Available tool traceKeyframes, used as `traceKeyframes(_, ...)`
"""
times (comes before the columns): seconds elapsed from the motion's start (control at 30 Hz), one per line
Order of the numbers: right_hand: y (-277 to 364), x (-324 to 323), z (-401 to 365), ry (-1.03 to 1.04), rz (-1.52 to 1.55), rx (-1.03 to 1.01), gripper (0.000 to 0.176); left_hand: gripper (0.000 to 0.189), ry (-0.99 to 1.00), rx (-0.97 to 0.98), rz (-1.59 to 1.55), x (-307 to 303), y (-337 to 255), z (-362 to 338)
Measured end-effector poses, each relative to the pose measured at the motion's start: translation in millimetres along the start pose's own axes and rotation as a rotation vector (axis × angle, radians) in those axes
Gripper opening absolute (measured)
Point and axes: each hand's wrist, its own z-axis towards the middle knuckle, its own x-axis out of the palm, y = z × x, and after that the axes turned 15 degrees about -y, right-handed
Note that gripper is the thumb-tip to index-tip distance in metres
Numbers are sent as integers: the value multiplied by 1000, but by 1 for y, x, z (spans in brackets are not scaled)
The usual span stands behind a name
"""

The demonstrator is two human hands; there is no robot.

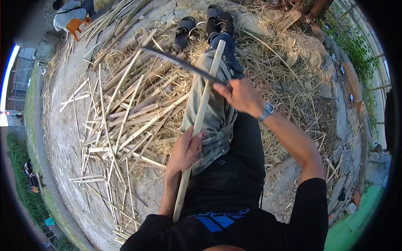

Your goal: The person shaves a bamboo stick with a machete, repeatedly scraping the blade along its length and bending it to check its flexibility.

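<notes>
My left hand (185, 151) is wrapped round a long pale bamboo strip (196, 129), which runs from my waist up past my knee. In my right hand (243, 96) is the handle end of a long dark machete (178, 62); the handle itself is mostly hidden by my fingers. The blade points up and left and crosses the strip, seemingly touching it near its upper part. Under the strip, a greenish-grey cloth (211, 146) covers my leg.
Bamboo strips and sticks (138, 104) lie piled left of my legs. Thin shavings (289, 100) litter the ground on the right. A loose sandal (183, 33) lies beside my foot. A person (69, 14) sits on an orange chair (76, 27) at upper left.
</notes>
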Motion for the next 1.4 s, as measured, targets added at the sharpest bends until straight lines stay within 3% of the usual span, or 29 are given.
traceKeyframes(0.03, 7, -5, -12, 82, 52, -56, 77, 18, 15, 24, -11, -1, 2, -2)
traceKeyframes(0.13, -17, -4, -8, 57, 24, -168, 77, 18, 34, 27, 16, 1, 16, -12)
traceKeyframes(0.17, -32, 1, 7, -50, 11, -91, 77, 18, 33, 33, 0, 4, 20, -13)
traceKeyframes(0.2, -42, -2, 27, -31, 15, 58, 76, 18, 31, 41, -21, 5, 21, -15)
traceKeyframes(0.27, -46, 3, 38, -128, -59, 109, 75, 17, 72, -47, -54, 5, 11, -16)
traceKeyframes(0.37, -12, -5, -2, 74, 115, -30, 81, 18, 62, -13, -92, 0, 12, -14)
traceKeyframes(0.47, -14, -12, -1, 54, 49, -174, 82, 17, 102, -40, -125, -3, 10, -10)
traceKeyframes(0.57, -43, 5, 33, 47, 12, -69, 78, 17, 58, -31, -136, 5, 6, -6)
traceKeyframes(0.7, -9, -4, 16, -47, 32, -19, 75, 19, 68, -35, -256, 2, 13, -3)
traceKeyframes(0.73, 1, -7, 9, 148, 8, 34, 73, 19, 72, -29, -249, 1, 11, -3)
traceKeyframes(0.83, -5, 2, -11, -1, 76, -227, 78, 19, 54, -54, -235, 2, 13, -15)
traceKeyframes(0.93, -45, 10, 40, -65, 30, 26, 86, 19, 75, -37, -198, 5, 14, -16)
traceKeyframes(0.97, -50, 15, 44, -76, 23, 16, 86, 19, 109, -40, -174, 5, 7, -17)
traceKeyframes(1.07, -41, 7, 47, -54, 109, 186, 82, 22, 107, -29, -210, -1, 17, -14)
traceKeyframes(1.13, -10, -3, 10, 58, 112, -35, 85, 21, 82, -56, -219, -3, 15, -17)
traceKeyframes(1.23, -18, -7, 4, -6, 68, -209, 83, 18, 69, -25, -173, -3, 16, -16)
traceKeyframes(1.33, -88, 3, 83, -44, -50, 213, 87, 18, 71, 2, -60, -1, 6, -24)
traceKeyframes(1.4, -158, 25, 115, -374, -90, 299, 91, 20, 36, 37, -10, -11, -1, -32)
